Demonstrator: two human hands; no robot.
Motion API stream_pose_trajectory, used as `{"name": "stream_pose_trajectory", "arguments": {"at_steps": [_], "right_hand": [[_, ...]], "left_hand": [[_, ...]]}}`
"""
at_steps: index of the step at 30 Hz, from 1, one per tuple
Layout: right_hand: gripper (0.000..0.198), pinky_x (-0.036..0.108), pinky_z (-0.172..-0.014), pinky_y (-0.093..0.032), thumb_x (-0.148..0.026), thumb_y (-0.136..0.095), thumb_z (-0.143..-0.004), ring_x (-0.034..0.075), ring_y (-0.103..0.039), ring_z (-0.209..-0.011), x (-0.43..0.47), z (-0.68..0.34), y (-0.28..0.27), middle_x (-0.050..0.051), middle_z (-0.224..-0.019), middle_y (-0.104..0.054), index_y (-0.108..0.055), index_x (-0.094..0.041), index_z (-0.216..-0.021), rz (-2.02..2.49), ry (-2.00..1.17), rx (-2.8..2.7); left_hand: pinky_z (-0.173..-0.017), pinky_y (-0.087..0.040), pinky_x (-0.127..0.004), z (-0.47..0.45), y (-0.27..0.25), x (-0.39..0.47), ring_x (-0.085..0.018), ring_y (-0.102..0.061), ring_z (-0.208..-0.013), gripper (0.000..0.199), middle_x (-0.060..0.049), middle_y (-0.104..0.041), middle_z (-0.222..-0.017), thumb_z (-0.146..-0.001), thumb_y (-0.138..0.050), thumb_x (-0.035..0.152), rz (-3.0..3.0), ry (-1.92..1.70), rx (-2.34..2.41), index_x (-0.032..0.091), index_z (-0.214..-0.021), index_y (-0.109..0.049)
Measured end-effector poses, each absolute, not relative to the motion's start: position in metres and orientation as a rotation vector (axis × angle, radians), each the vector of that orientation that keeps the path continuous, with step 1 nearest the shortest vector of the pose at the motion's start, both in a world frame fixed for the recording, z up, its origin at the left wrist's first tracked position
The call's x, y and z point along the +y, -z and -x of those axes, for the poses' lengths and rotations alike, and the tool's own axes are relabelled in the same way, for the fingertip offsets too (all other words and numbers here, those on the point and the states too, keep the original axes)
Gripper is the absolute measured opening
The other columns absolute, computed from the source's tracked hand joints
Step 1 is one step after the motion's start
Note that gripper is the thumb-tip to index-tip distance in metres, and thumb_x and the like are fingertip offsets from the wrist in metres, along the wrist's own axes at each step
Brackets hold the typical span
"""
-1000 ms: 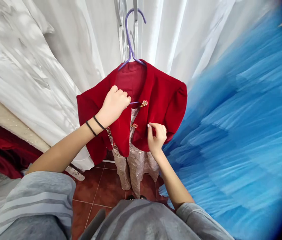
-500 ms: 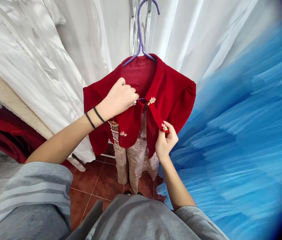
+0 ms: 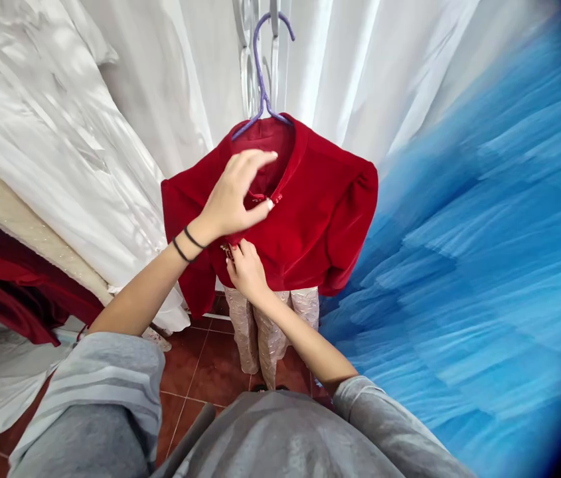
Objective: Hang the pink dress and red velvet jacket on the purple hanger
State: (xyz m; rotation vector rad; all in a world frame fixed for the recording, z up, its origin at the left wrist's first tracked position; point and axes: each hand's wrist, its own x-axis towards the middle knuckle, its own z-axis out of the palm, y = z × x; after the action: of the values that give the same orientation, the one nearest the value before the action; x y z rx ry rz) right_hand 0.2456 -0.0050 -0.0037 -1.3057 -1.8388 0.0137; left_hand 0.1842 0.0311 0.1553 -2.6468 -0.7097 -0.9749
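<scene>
A small red velvet jacket (image 3: 315,219) hangs on a purple hanger (image 3: 261,79) in front of me, over a pale sequined garment (image 3: 265,332). Its two front panels now lie across each other. My left hand (image 3: 238,192) rests on the upper front near the collar, fingers spread over a gold floral clasp (image 3: 274,199). My right hand (image 3: 245,269) is just below it, pinching the front edge of the jacket by a beaded trim.
White gowns (image 3: 85,133) hang at left and behind. A blue tulle dress (image 3: 469,252) fills the right side. Dark red fabric (image 3: 6,285) lies low at the left. Red floor tiles (image 3: 195,372) show below.
The jacket front was open with my right hand holding the right panel out; that panel has been pulled across to the left, and my left hand has flattened onto the collar area.
</scene>
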Motion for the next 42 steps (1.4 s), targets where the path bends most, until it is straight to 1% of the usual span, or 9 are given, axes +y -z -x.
{"name": "stream_pose_trajectory", "arguments": {"at_steps": [6, 12, 16, 19, 25, 28, 34, 39, 42], "right_hand": [[0.043, 0.045, -0.112, -0.043, -0.013, -0.044, -0.091, 0.026, -0.044, -0.134, -0.052, -0.247, 0.071, 0.016, -0.139, -0.053, -0.054, -0.012, -0.132, 1.067, 0.033, -1.825], [0.027, 0.04, -0.083, -0.058, -0.044, -0.059, -0.086, 0.021, -0.065, -0.093, -0.068, -0.335, 0.161, 0.01, -0.098, -0.068, -0.059, -0.02, -0.098, 1.235, -0.52, -0.679], [0.031, 0.039, -0.07, -0.059, -0.05, -0.068, -0.076, 0.022, -0.068, -0.081, -0.054, -0.388, 0.166, 0.008, -0.082, -0.07, -0.055, -0.022, -0.074, 0.939, -1.1, -0.495], [0.028, 0.035, -0.072, -0.059, -0.04, -0.076, -0.068, 0.018, -0.068, -0.083, -0.058, -0.388, 0.172, 0.003, -0.088, -0.072, -0.057, -0.022, -0.08, 0.835, -1.166, -0.374], [0.03, 0.021, -0.063, -0.055, -0.022, -0.08, -0.065, 0.009, -0.064, -0.062, -0.061, -0.373, 0.2, -0.007, -0.072, -0.068, -0.055, -0.022, -0.081, 0.766, -1.282, -0.153], [0.031, 0.018, -0.058, -0.053, -0.02, -0.081, -0.065, 0.007, -0.062, -0.057, -0.056, -0.382, 0.201, -0.008, -0.066, -0.065, -0.054, -0.021, -0.079, 0.806, -1.308, -0.135], [0.024, 0.018, -0.048, -0.05, -0.014, -0.078, -0.06, 0.007, -0.058, -0.049, -0.062, -0.383, 0.205, -0.003, -0.066, -0.067, -0.06, -0.017, -0.076, 1.004, -1.345, -0.08], [0.02, 0.02, -0.045, -0.044, -0.011, -0.072, -0.054, 0.01, -0.054, -0.047, -0.077, -0.374, 0.205, 0.002, -0.062, -0.065, -0.062, -0.013, -0.071, 1.208, -1.197, -0.098], [0.021, 0.02, -0.055, -0.046, -0.018, -0.071, -0.059, 0.01, -0.054, -0.058, -0.084, -0.377, 0.173, -0.001, -0.068, -0.063, -0.062, -0.015, -0.078, 1.236, -0.917, -0.145]], "left_hand": [[-0.111, -0.033, -0.053, -0.161, -0.094, 0.026, -0.033, -0.044, -0.133, 0.052, -0.016, -0.047, -0.146, -0.089, -0.053, 0.024, 2.455, 0.851, -0.904, 0.024, -0.141, -0.047], [-0.09, -0.049, -0.042, -0.138, -0.107, 0.042, -0.028, -0.06, -0.099, 0.03, -0.013, -0.068, -0.101, -0.096, -0.045, 0.034, 2.561, 0.851, -1.069, 0.016, -0.101, -0.069], [-0.094, -0.049, -0.04, -0.143, -0.125, 0.048, -0.024, -0.063, -0.099, 0.033, -0.01, -0.07, -0.111, -0.092, -0.048, 0.027, 2.767, 0.911, -0.99, 0.017, -0.116, -0.068], [-0.091, -0.051, -0.037, -0.15, -0.133, 0.056, -0.021, -0.064, -0.093, 0.035, -0.01, -0.07, -0.112, -0.088, -0.049, 0.023, 2.924, 0.92, -0.891, 0.016, -0.117, -0.068], [-0.06, -0.048, -0.025, -0.149, -0.139, 0.073, -0.007, -0.049, -0.054, 0.045, -0.008, -0.067, -0.106, -0.08, -0.055, 0.021, 3.125, 1.067, -0.936, 0.014, -0.124, -0.06], [-0.059, -0.047, -0.024, -0.142, -0.14, 0.072, -0.007, -0.051, -0.057, 0.048, -0.008, -0.066, -0.11, -0.081, -0.055, 0.022, 3.145, 1.039, -0.907, 0.016, -0.128, -0.056], [-0.063, -0.043, -0.029, -0.14, -0.134, 0.048, -0.017, -0.062, -0.077, 0.021, -0.006, -0.067, -0.105, -0.091, -0.055, 0.026, 2.644, 0.801, -1.015, 0.02, -0.108, -0.064], [-0.063, -0.041, -0.033, -0.134, -0.124, 0.045, -0.023, -0.063, -0.078, 0.029, -0.01, -0.065, -0.092, -0.097, -0.047, 0.041, 2.303, 0.619, -1.052, 0.017, -0.099, -0.065], [-0.067, -0.043, -0.034, -0.118, -0.111, 0.049, -0.023, -0.063, -0.081, 0.036, -0.009, -0.066, -0.087, -0.099, -0.041, 0.045, 2.305, 0.778, -1.015, 0.019, -0.096, -0.065]]}}
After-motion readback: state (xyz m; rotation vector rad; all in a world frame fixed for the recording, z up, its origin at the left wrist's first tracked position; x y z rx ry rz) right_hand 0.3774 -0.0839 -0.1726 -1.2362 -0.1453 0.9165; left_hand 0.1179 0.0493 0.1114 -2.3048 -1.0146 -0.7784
